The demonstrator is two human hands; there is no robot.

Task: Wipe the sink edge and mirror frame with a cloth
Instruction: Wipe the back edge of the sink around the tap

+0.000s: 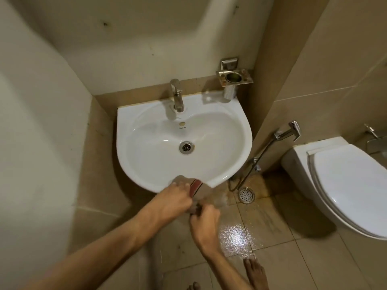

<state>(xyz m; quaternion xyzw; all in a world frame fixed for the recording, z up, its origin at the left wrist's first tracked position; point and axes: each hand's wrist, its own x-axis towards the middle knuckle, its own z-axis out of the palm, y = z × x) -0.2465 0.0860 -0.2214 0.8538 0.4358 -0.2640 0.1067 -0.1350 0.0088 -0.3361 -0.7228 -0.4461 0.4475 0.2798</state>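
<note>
You are standing over the white sink [146,114], fixed to the back wall with the tap [177,97] behind the bowl and the closed toilet [345,185] off to your right across a wet, shiny floor [236,237]; no mirror frame shows from here, so that part is not yet begun. At the sink's near rim, your left hand [174,200] has its fingers curled round the cloth [195,188], pressing it against the front edge, while your right hand [206,222] pinches the bunched lower end just below the rim. The cloth is blurred, so its exact fold is hard to read, but a red-striped band shows between your hands. Expect it to be soft, light and limp, likely damp, so it will bunch and slide on the glazed, slippery rim. Take it in a flat wad under the palm, not by a trailing corner, and the loose end should not drop to the wet floor.
</note>
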